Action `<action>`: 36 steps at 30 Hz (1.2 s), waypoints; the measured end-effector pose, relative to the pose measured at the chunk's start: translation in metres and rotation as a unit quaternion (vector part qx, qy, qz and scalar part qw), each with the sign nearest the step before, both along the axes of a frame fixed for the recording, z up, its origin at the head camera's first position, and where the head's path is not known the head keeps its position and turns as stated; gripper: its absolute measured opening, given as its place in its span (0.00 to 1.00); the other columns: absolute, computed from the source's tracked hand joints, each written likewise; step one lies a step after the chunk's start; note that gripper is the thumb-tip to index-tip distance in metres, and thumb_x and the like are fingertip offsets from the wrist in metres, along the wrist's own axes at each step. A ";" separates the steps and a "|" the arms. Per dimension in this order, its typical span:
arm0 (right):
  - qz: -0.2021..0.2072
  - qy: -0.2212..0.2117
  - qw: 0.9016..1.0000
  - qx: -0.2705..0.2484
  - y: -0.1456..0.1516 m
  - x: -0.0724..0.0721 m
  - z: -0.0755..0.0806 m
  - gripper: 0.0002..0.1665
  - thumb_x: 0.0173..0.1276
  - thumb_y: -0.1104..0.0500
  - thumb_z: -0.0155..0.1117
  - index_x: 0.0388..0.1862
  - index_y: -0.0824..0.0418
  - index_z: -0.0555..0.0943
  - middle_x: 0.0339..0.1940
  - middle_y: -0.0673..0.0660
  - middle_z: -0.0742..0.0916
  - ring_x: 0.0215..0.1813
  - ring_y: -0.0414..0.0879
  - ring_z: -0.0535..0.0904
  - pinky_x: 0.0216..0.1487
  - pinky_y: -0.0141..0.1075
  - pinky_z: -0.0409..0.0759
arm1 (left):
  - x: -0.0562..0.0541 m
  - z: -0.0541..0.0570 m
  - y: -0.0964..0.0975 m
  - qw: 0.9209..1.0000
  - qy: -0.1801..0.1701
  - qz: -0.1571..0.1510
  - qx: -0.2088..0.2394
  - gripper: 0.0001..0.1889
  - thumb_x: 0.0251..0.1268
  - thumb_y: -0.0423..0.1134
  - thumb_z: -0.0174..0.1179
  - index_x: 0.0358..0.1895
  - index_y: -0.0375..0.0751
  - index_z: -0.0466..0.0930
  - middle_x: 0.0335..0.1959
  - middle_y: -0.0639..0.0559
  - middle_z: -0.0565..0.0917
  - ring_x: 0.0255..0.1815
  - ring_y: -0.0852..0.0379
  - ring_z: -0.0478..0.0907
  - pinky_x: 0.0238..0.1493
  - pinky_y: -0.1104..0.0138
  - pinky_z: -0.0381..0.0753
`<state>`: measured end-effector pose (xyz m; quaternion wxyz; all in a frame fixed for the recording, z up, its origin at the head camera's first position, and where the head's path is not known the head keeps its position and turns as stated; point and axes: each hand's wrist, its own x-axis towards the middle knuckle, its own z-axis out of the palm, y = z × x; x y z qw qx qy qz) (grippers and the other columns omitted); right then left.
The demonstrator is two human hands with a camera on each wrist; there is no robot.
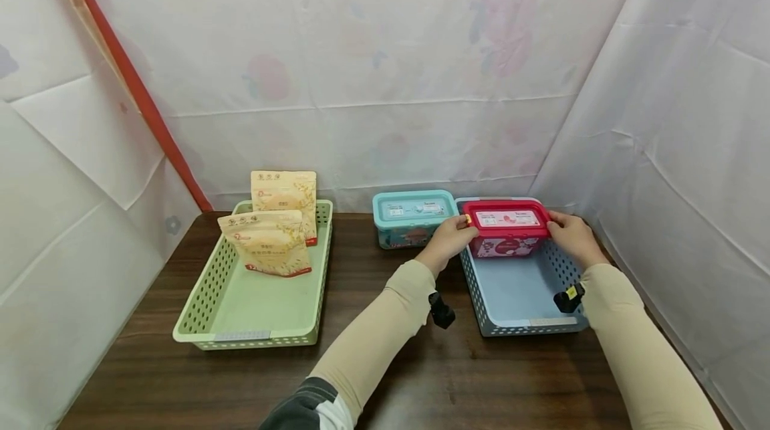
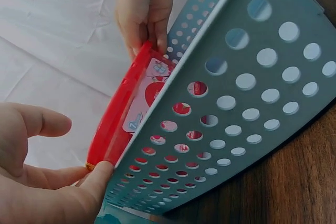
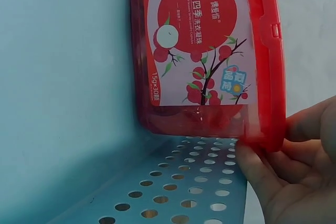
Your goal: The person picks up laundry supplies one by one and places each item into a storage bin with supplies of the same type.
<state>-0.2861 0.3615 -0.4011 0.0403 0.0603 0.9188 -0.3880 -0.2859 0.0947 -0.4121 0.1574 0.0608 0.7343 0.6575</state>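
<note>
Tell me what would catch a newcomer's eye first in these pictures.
The bright red box grabs attention first, in the far end of the blue basket, gripped by the left hand and the right hand at opposite ends. Next come two yellow pouches toward the back of the green basket, at left.

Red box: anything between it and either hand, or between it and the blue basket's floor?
Nothing visible: the left hand and right hand grip opposite ends of the red box directly, and no other item shows between it and the floor of the blue basket.
</note>
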 end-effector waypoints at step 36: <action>0.044 0.144 0.988 -0.027 -0.057 0.005 0.019 0.27 0.81 0.55 0.48 0.74 0.64 0.69 0.69 0.67 0.75 0.70 0.62 0.67 0.69 0.61 0.65 | -0.008 0.033 -0.067 0.998 0.054 0.011 -0.016 0.28 0.77 0.44 0.51 0.76 0.47 0.64 0.74 0.50 0.66 0.59 0.50 0.74 0.55 0.48 0.79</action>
